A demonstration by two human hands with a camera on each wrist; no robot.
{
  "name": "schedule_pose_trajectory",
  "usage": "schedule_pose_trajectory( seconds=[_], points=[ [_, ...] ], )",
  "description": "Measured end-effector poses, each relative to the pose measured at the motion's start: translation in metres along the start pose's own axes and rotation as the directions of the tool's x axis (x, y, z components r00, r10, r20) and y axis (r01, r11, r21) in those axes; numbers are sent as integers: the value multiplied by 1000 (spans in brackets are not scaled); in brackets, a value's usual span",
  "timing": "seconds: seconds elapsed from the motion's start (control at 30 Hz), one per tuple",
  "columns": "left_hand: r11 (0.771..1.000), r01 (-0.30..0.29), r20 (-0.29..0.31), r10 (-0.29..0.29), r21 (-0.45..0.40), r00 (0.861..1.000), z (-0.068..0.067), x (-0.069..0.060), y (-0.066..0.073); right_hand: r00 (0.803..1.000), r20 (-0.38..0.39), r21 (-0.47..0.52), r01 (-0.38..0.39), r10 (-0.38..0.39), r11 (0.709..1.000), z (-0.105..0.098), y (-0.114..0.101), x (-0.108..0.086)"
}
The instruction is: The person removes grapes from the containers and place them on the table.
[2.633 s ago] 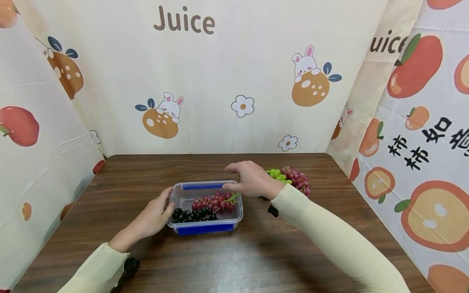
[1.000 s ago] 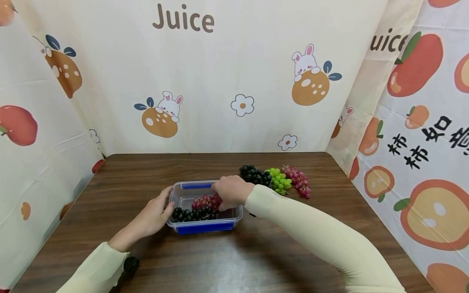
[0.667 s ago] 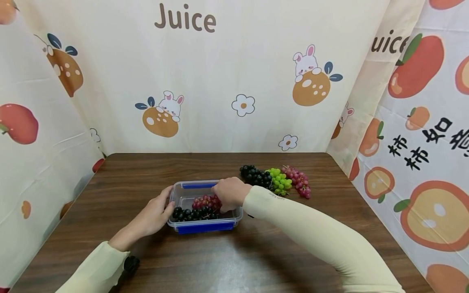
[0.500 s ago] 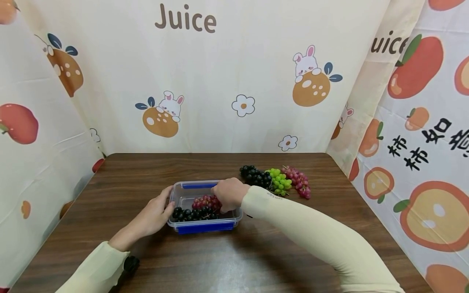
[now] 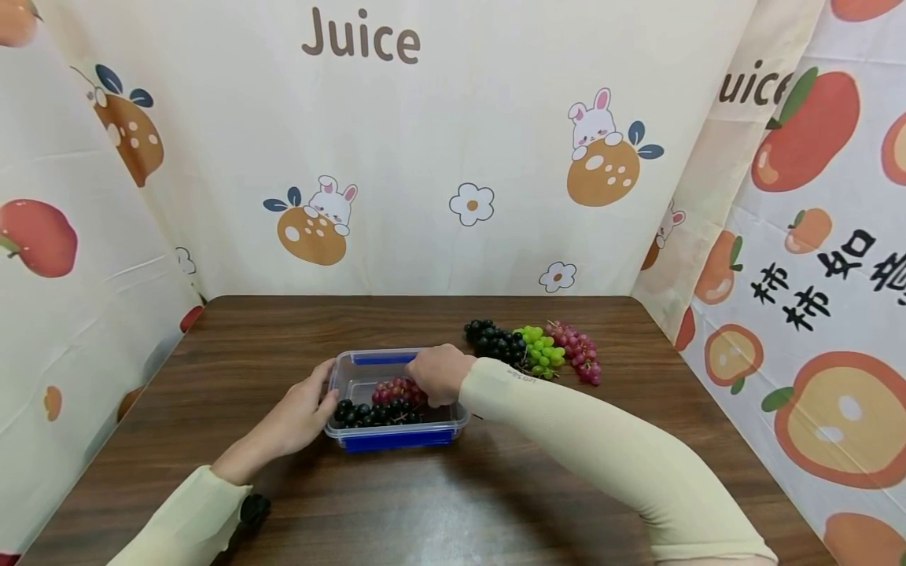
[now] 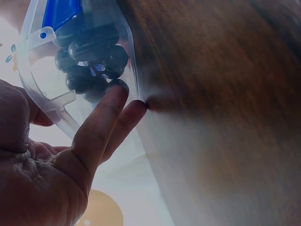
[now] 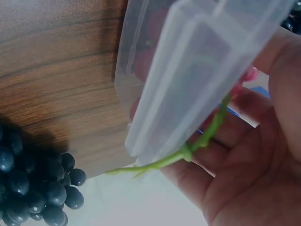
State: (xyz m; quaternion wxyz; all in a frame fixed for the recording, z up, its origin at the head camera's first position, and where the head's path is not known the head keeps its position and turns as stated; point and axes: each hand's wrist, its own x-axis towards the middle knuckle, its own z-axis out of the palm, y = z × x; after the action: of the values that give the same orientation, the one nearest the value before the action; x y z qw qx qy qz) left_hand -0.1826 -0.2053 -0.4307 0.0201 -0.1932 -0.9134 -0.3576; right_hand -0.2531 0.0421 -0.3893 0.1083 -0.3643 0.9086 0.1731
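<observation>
- Two hands at the blue-latched container [image 5: 399, 441], which sits around the middle of the brown table [image 5: 396, 515], no lid on it!
- The left hand [image 5: 297, 417] has the left end: fingers straight and spread against the clear wall, steadying rather than clutching, by the look of it.
- And here's the right hand [image 5: 442, 373], down inside from the right, over the right end of the red grapes [image 5: 395, 389].
- Is it a pinch? The fingertips are hidden in the bunch and behind the wall, so nobody can call that; the right wrist view just shows a green stem [image 7: 186, 153] running in front of the fingers.
- Next to the red bunch, along the near side of the container, lie the black grapes [image 5: 377, 414], dark through the plastic from the left wrist.
- Off to the far right, outside the container, a row of three: a second black bunch [image 5: 494, 343], a green bunch [image 5: 542, 351] touching or nearly so, then a second red bunch [image 5: 580, 355].
- The step in hand looks like handling the red bunch inside; lifting or settling, it's impossible to say.
- A lift would call for a firm hold near the stem; settling, for loosened fingers and a clean exit. Either way, the left hand should keep that end steady.
</observation>
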Motion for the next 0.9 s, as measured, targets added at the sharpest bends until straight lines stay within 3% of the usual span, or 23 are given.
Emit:
schedule_pose_trajectory(
  seconds=[0.4, 0.73, 0.9],
  points=[
    [1000, 5, 2, -5, 0, 1000, -1, 0, 2, 997, -73, 30, 10, -7, 1000, -4, 6, -1],
    [1000, 17, 4, -17, 4, 1000, -2, 0, 3, 976, -215, 152, 49, -15, 987, -15, 18, -10],
    [1000, 19, 1, -19, -2, 1000, -1, -1, 2, 969, -245, 215, 52, 2, 975, -19, 22, -17]
  ],
)
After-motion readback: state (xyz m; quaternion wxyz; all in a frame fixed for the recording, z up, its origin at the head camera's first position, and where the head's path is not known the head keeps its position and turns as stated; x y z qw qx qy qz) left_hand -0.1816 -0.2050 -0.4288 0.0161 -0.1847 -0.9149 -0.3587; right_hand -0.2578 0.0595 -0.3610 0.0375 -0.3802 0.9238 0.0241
